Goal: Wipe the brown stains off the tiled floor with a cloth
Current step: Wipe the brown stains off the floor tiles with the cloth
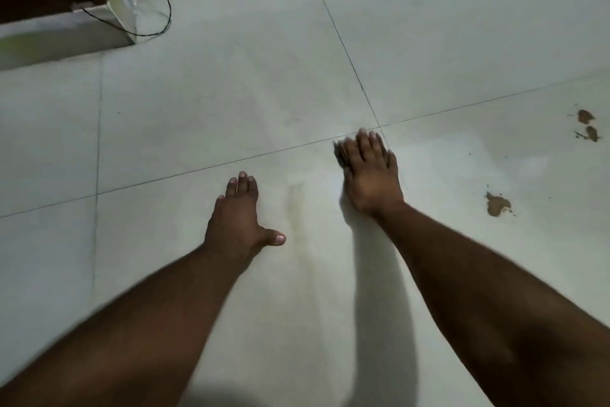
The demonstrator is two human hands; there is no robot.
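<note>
Head view: a dark cloth point(340, 151) (mostly hidden) is pressed flat under the right hand point(371, 175); the left hand point(236, 218) is spread on glossy floor point(231, 93); irregular brown stains point(496, 204) are seen rightward.

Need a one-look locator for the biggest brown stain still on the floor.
Start at the right hand flat on the tiled floor. Look right and slightly nearer the camera: the biggest brown stain lies alone there, unlike the two smaller spots paired farther away near the frame's right edge.

No readable text, label, brand, number or sign anywhere in view.
</note>
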